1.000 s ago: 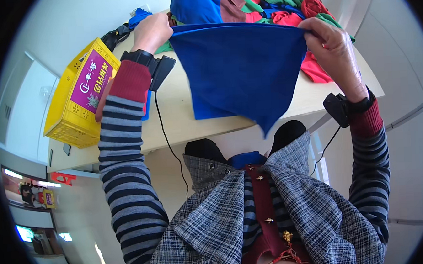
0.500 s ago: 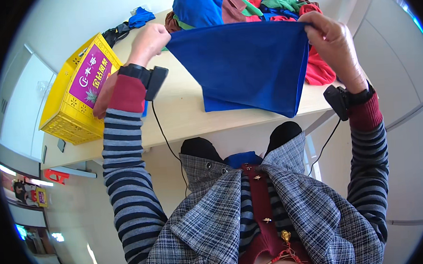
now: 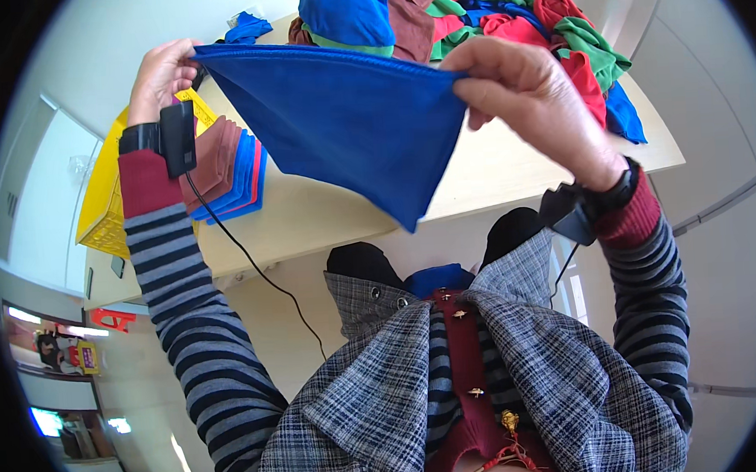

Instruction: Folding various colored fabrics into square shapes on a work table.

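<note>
Stretched between my hands is a blue cloth (image 3: 338,123), its top edge pulled taut and slanting down to the right. My left hand (image 3: 163,75) pinches the cloth's upper left corner, above the yellow crate. The upper right corner is gripped between the thumb and fingers of my right hand (image 3: 529,91). Below, the cloth hangs in a point over the table's near edge. Behind my left wrist, a stack of folded cloths (image 3: 233,171) in brown, blue and red lies on the table, partly covered by my forearm.
The pale wooden table (image 3: 329,209) carries a heap of loose red, green, blue and brown cloths (image 3: 512,24) at the back right. A yellow crate (image 3: 103,203) stands at the left. Another crumpled blue cloth (image 3: 247,27) lies at the back left. A thin black cable (image 3: 251,251) hangs from my left wrist.
Both hands have moved left with the blue cloth, the left farther up and the right lower. The cloth now slants, and the folded stack by the crate has come into view.
</note>
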Demonstrator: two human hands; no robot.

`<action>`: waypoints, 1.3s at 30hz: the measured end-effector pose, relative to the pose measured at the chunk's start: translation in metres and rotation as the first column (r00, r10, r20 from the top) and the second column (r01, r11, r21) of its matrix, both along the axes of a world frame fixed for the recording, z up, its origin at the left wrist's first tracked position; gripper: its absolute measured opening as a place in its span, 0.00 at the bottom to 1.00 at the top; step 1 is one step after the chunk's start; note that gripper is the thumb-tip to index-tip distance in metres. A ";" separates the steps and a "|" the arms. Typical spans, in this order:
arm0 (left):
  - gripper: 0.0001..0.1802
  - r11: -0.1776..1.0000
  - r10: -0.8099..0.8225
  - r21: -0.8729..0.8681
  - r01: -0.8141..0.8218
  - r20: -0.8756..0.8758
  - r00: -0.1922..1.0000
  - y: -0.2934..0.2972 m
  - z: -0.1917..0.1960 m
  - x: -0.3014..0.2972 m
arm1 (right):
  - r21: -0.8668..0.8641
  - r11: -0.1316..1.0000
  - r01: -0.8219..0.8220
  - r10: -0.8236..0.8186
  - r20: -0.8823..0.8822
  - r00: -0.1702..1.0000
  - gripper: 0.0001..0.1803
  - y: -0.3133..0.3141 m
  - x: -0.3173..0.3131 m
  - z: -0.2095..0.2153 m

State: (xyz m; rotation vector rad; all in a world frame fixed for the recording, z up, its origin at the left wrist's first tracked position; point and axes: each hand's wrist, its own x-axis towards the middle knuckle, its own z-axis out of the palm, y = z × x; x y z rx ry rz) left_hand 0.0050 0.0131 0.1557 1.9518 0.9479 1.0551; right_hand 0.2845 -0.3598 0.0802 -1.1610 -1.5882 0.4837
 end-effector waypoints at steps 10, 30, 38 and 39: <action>0.07 0.949 -0.316 -0.007 0.316 0.040 0.948 -0.005 -0.043 0.200 | -0.373 0.920 0.121 -0.324 -0.547 0.772 0.08 -0.017 0.005 -0.109; 0.20 0.994 0.105 0.091 -0.067 -0.510 0.854 -0.187 -0.310 0.049 | -0.448 0.778 0.440 -0.620 -0.438 0.651 0.21 -0.059 0.079 -0.245; 0.23 0.923 0.095 0.384 0.030 -0.302 0.948 -0.220 -0.301 0.067 | -0.553 0.796 0.246 -0.567 -0.539 0.623 0.20 -0.052 0.080 -0.214; 0.24 0.846 0.026 0.514 0.144 -0.310 0.950 -0.224 -0.299 0.067 | -0.556 0.794 0.246 -0.569 -0.535 0.624 0.20 -0.051 0.081 -0.210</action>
